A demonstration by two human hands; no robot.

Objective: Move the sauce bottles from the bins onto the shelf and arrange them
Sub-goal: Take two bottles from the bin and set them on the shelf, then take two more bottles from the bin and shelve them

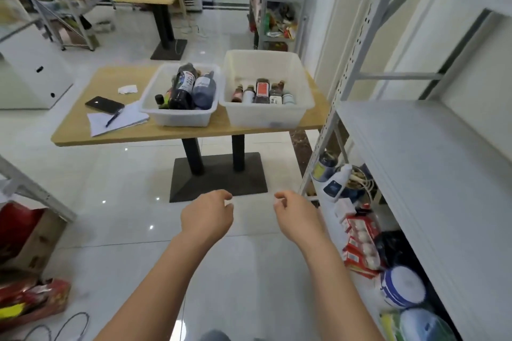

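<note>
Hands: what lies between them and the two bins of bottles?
Head view: floor tiles, then the table's black base and the tabletop edge. The left hand and right hand hold nothing.

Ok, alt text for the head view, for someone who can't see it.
The left hand and right hand, both holding nothing, hover short of a table bearing a small bin and a large bin of sauce bottles. A white shelf stands to the right.

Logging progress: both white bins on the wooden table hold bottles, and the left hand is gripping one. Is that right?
Not quite. The head view shows the left hand holding nothing, fingers loosely curled above the floor. Both white bins on the wooden table, the smaller bin and the larger bin, do hold bottles.
</note>
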